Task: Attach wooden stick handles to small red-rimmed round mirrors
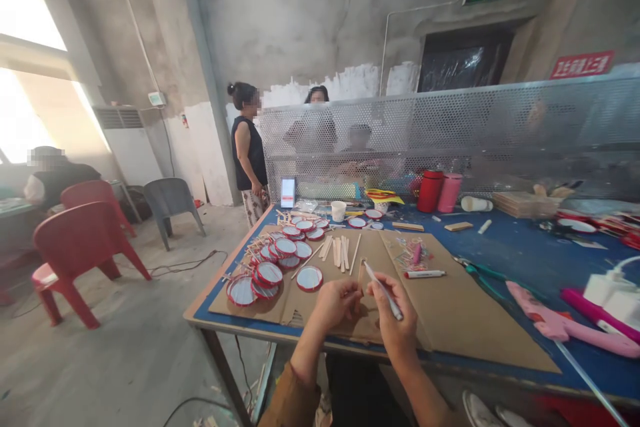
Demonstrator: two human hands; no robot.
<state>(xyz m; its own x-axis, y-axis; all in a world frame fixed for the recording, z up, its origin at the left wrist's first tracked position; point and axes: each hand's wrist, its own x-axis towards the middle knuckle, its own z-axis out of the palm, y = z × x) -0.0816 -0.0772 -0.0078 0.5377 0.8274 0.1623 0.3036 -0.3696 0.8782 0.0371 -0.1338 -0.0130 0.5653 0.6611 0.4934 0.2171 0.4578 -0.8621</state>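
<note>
Above the cardboard sheet (450, 320), my left hand (337, 301) is closed in a pinch on a thin wooden stick (361, 275) that stands roughly upright. My right hand (395, 310) grips a white pen (383, 289), its upper end touching or very near the top of the stick. Just left of my hands lies a round red-rimmed disc (309, 278), with a pile of similar discs (269, 273) further left. Several flat wooden sticks (341, 253) lie behind my left hand. A marker (424, 274) rests to the right, beside small colourful pieces (413, 253).
A pink glue gun (555, 320) and green-handled pliers (480, 272) lie at the right. Red and pink bottles (431, 191), a paper cup (338, 211) and a phone (287, 193) stand along the back, before a perforated metal screen (450, 120). Other people are beyond the table.
</note>
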